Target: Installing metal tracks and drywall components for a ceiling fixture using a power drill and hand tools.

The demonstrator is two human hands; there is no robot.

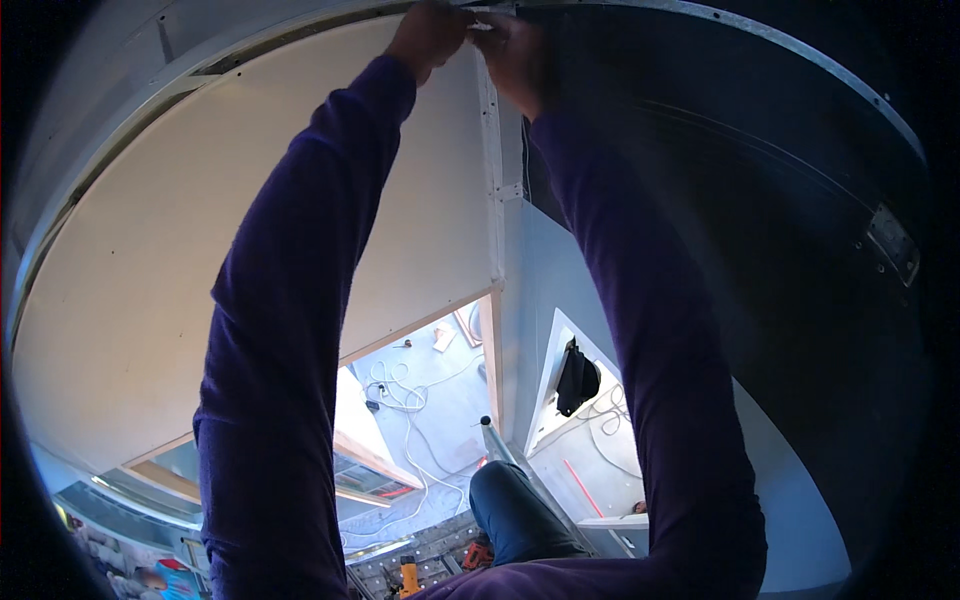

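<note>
Pale paneling (280, 80) spreads to the left of an upright metal corner strip (491, 140) in the head view, and a dark panel (770, 240) to its right. Across the strip's top passes a curved metal rail (770, 28). Both raised hands meet there: the left hand (430, 42) just left of the strip, fingers curled in, the right hand (515, 65) just right of it, blurred. Between them, at the strip's top end, shows a small whitish piece (482, 25); I cannot tell whether either hand pinches it, nor which way its long axis points. The strip's own length runs downward to a wooden frame (491, 345). The rail's edge sits close to the fingers, leaving little room upward; free space opens below the hands, between the purple sleeves (285, 260) beside the strip.
</note>
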